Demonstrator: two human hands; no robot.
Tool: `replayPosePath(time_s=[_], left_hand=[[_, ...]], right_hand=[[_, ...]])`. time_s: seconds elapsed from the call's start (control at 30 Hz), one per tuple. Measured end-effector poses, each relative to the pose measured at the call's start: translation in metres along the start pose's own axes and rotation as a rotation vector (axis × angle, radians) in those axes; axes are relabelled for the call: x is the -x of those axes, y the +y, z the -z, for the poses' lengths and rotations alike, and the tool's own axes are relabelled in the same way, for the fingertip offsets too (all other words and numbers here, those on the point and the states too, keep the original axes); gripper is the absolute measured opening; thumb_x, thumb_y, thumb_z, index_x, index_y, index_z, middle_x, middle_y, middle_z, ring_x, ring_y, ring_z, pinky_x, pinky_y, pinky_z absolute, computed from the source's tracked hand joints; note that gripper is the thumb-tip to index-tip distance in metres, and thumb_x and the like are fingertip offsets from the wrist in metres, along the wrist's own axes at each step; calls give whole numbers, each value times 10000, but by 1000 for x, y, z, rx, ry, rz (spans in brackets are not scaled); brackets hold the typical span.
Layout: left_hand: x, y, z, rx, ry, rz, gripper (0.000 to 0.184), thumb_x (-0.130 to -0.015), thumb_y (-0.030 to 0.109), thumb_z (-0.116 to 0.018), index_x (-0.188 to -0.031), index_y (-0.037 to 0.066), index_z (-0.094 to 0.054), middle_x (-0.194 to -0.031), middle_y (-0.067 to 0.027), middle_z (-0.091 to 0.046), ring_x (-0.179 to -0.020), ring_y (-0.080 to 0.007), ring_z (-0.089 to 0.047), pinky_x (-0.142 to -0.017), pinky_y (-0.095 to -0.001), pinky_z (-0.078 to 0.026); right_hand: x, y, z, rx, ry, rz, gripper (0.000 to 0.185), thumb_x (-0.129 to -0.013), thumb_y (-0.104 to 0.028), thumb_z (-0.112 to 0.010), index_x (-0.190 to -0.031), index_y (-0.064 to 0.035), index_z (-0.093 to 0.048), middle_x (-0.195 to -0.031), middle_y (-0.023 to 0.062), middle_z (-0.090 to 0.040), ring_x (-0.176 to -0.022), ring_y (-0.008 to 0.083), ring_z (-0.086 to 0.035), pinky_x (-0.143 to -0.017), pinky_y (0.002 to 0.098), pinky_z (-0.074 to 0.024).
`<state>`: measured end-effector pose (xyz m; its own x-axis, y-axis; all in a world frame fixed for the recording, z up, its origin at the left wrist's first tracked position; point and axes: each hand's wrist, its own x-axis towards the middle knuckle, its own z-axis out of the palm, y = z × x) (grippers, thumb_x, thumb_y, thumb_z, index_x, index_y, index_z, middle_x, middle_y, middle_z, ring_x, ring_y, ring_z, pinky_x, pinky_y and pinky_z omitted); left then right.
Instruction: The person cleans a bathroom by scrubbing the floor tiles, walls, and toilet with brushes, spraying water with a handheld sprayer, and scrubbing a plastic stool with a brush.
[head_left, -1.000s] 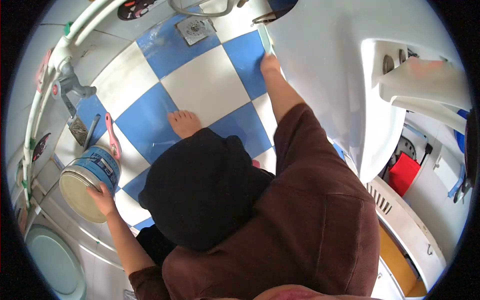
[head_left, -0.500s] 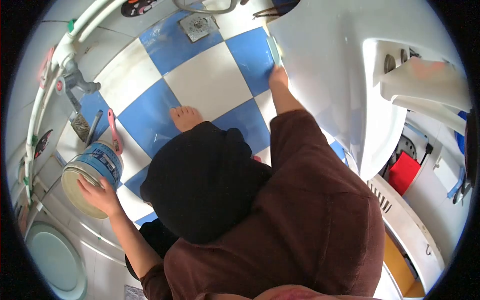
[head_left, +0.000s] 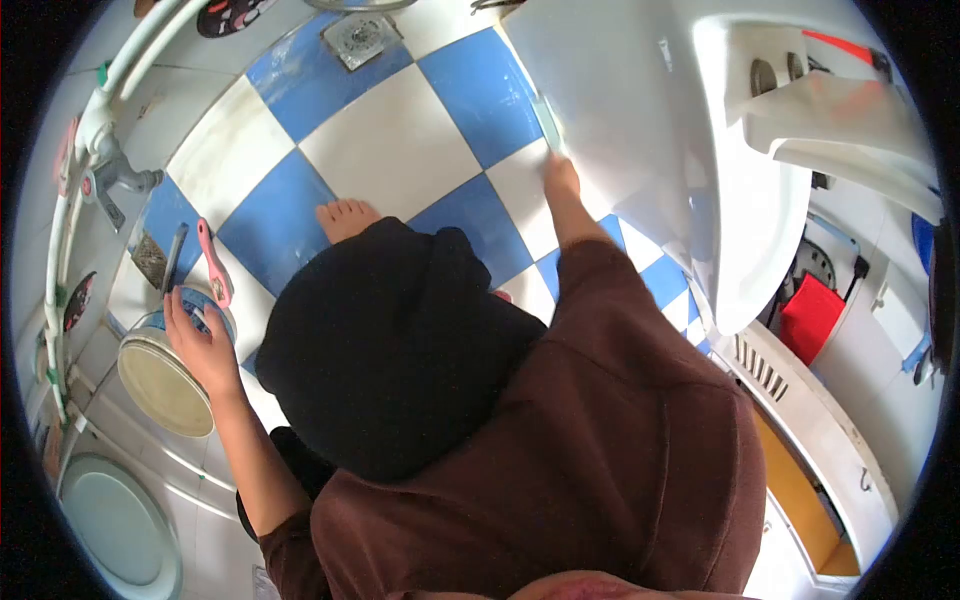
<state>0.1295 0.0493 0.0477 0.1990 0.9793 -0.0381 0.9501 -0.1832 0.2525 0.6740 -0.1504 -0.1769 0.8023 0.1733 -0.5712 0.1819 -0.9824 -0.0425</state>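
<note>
Pale tool [head_left: 547, 122] gripped, R hand [head_left: 563, 178], by tub [head_left: 625, 110], chkd flr [head_left: 395, 140]; L hand [head_left: 207, 355] spread nr bucket [head_left: 160, 388].

floor tiles [head_left: 390, 140] — blue-and-white check | slim tool [head_left: 547, 122] — pale green | bucket [head_left: 160, 385]: cream, blue | shirt [head_left: 560, 450]: brown | trousers [head_left: 385, 350]: black

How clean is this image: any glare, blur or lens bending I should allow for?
Head view: strong fisheye bending, plain in the white pipes and floor tiles, with black corners; white basin nearly washed out; light sheen on the side panel; right hand and pale green tool look slightly soft.
</note>
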Motion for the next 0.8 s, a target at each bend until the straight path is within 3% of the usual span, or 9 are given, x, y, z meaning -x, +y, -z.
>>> replayPosePath(time_s=[0.1,0.17,0.37,0.43,0.57,0.63,0.7,0.8], left_hand=[[10,-14,-6,-9,15,13,461,-846,125,-559,-1275,-19,-471,-1327,-251,-444,-1230,-400,-433,-1008,-440,-361],[15,-10,-13,-6,-5,-13,457,-842,128,-563,-1260,-35,-476,-1313,-252,-458,-1224,-401,-439,-1009,-441,-361],[-6,61,-34,85,-17,-64,433,-831,87,-572,-1246,-16,-498,-1288,-221,-496,-1200,-369,-473,-1000,-418,-375],[-17,94,-26,174,-29,-69,424,-832,71,-570,-1243,-10,-504,-1276,-210,-512,-1192,-356,-484,-997,-408,-379],[-28,94,-8,201,-20,-174,398,-850,71,-555,-1235,-17,-510,-1246,-198,-539,-1171,-337,-505,-988,-398,-386],[-17,66,-12,186,4,-66,366,-863,83,-543,-1210,-33,-528,-1218,-207,-552,-1150,-349,-514,-978,-400,-392],[-4,52,-14,200,-22,35,357,-860,84,-547,-1197,-32,-537,-1214,-209,-553,-1145,-350,-518,-976,-399,-393],[5,50,-22,155,-99,-26,353,-863,92,-552,-1196,-24,-540,-1211,-200,-559,-1134,-339,-528,-974,-396,-394]], right_hand=[[50,94,14,29,-20,-213,569,-907,-542,-369,-1136,-64,-575,-1105,198,-626,-1059,371,-581,-888,468,-438],[41,112,6,74,13,-124,531,-915,-526,-372,-1102,-73,-578,-1057,195,-641,-1009,370,-602,-858,475,-449],[-14,-85,-7,-114,115,185,482,-945,-457,-355,-1138,-66,-561,-1100,195,-622,-1053,377,-575,-902,474,-434],[-3,-132,18,-84,56,151,481,-942,-460,-371,-1110,-54,-567,-1091,195,-624,-1054,379,-573,-899,470,-434],[0,-29,2,-91,50,58,470,-934,-470,-384,-1087,-75,-587,-1040,185,-645,-997,364,-606,-855,465,-456],[28,30,-4,-82,52,-77,468,-933,-485,-356,-1124,-118,-575,-1017,152,-660,-967,331,-626,-838,459,-464],[30,30,-2,-100,63,-74,466,-934,-482,-353,-1146,-125,-564,-1034,144,-657,-973,326,-624,-838,461,-463],[8,-17,-17,-166,107,-10,470,-941,-472,-344,-1160,-112,-552,-1068,154,-643,-1002,331,-613,-841,464,-461]])
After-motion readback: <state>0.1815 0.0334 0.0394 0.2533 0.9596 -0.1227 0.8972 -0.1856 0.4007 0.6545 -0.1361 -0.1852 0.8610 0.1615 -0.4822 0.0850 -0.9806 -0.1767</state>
